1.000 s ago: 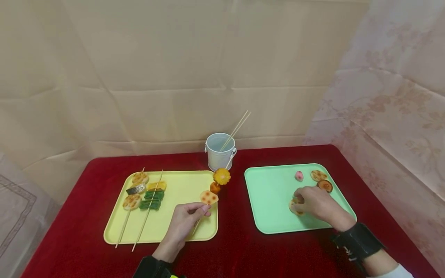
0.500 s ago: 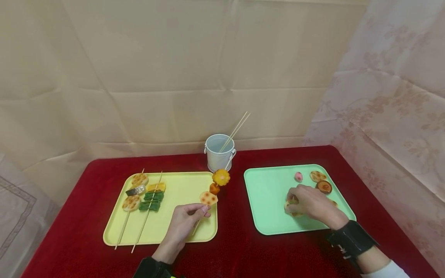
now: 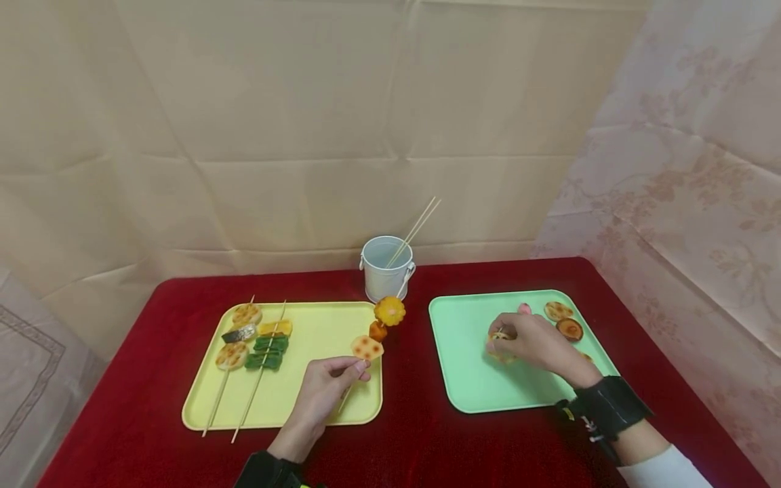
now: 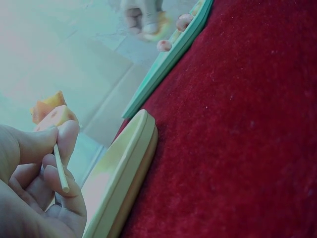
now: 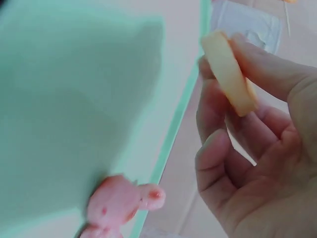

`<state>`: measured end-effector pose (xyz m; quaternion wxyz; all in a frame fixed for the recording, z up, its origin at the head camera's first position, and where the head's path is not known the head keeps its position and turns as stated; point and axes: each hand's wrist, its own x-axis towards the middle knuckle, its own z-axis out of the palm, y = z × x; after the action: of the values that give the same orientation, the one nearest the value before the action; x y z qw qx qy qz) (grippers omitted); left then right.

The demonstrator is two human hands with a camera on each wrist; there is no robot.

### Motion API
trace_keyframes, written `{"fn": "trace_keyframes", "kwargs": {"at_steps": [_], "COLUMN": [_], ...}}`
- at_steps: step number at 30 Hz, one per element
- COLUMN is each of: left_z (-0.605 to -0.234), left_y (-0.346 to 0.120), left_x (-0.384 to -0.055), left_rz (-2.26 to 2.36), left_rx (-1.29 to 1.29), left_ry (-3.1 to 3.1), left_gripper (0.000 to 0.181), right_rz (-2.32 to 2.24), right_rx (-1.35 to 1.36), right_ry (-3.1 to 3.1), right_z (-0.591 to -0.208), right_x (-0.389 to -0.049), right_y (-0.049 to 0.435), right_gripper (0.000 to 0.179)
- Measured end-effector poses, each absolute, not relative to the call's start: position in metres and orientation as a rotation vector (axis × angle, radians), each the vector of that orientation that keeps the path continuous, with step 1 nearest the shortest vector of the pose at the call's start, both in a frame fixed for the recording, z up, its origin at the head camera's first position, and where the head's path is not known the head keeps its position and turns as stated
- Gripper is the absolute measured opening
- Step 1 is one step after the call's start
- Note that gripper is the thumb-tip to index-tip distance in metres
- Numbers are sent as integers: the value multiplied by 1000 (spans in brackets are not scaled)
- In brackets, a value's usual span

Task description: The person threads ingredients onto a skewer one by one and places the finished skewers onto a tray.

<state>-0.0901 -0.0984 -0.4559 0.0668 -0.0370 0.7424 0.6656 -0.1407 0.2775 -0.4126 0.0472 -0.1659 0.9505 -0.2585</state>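
Our right fingers (image 5: 214, 106) pinch a round slice (image 5: 228, 74), right of the skewer (image 4: 61, 168) our left fingers (image 3: 354, 371) hold slanting away.

No legible text, no readable labels, brands, numbers or signs

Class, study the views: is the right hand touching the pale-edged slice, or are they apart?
Touching. The right wrist view shows the right hand pinching the pale-edged slice between thumb and fingers.
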Motion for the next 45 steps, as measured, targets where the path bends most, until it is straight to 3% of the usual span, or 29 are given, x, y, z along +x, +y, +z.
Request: {"fn": "trace_keyframes", "kwargs": {"at_steps": [16, 29, 35, 45], "left_z": [-453, -456, -455, -454], "left_y": [-96, -94, -93, -92], "left_x": [-85, -85, -84, -83], "left_rz": [1970, 1940, 1924, 1919], "left_rx": [-99, 4, 41, 68], "left_ry": [2315, 2332, 2335, 2296], "left_gripper": [15, 14, 15, 16], "right_rz": [-1406, -1974, -2201, -2428], "right_rx": [-347, -41, 82, 47], "right_ry": [2850, 2453, 2279, 2067], "right_z": [-409, -405, -405, -411], "right_x": [-174, -187, -191, -194], "right_y": [228, 187, 179, 171], "right_gripper": [27, 43, 43, 39]}}
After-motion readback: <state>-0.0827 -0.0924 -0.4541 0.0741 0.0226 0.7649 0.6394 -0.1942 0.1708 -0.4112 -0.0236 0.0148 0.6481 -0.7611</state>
